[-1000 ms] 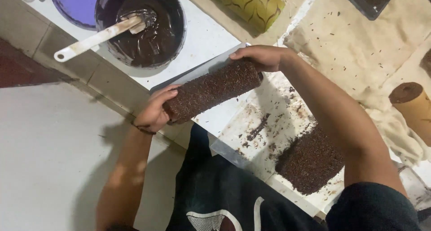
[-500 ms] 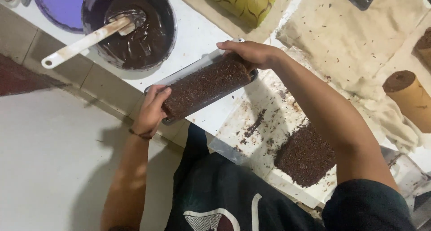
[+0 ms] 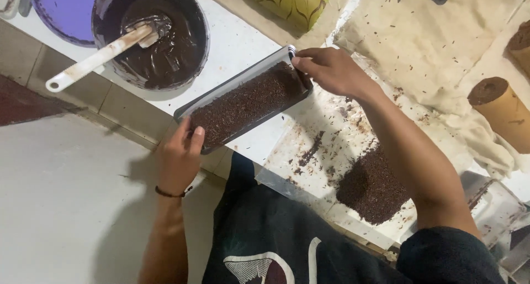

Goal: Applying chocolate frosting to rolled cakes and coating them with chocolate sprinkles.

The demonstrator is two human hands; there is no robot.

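A long narrow tray (image 3: 190,110) holds a roll covered in dark chocolate sprinkles (image 3: 245,104). It lies slantwise at the edge of the white counter. My left hand (image 3: 179,157) grips the tray's near left end, thumb over the rim. My right hand (image 3: 331,71) holds its far right end, fingers curled over the corner. A heap of loose chocolate sprinkles (image 3: 372,187) lies on a clear plastic sheet (image 3: 298,176) under my right forearm.
A dark bowl of melted chocolate (image 3: 152,35) with a white spatula (image 3: 96,57) stands at the upper left, a purple lid (image 3: 63,10) behind it. A brown cardboard tube (image 3: 499,112) and cream cloth (image 3: 436,46) lie at the right. A green patterned object (image 3: 287,2) is at the top.
The sprinkle-covered roll, held in the air between both hands before, now rests in the tray on the counter edge. Both hands have shifted onto the tray's ends.
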